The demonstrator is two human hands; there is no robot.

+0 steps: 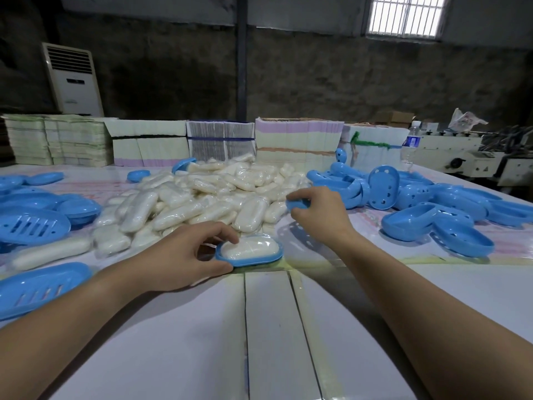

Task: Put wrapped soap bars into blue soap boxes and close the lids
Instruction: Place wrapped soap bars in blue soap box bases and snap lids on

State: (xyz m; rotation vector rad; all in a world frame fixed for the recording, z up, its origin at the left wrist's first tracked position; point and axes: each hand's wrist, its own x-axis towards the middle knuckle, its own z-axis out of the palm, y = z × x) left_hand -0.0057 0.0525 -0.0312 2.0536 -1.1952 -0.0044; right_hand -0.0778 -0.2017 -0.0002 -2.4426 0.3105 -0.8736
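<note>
Left hand [184,255] pinches the soap box [248,258] mid-frame, soap bar [250,248] inside; right hand [314,210] grips a lid [297,204]. Light, stiff, probably slick plastic, so grab the rims.

You're looking at two bare hands [184,255], one open blue plastic soap box [249,259] holding one wrapped white soap bar [251,248], one upright white air conditioner [73,80]; piled bars uncountable.
</note>
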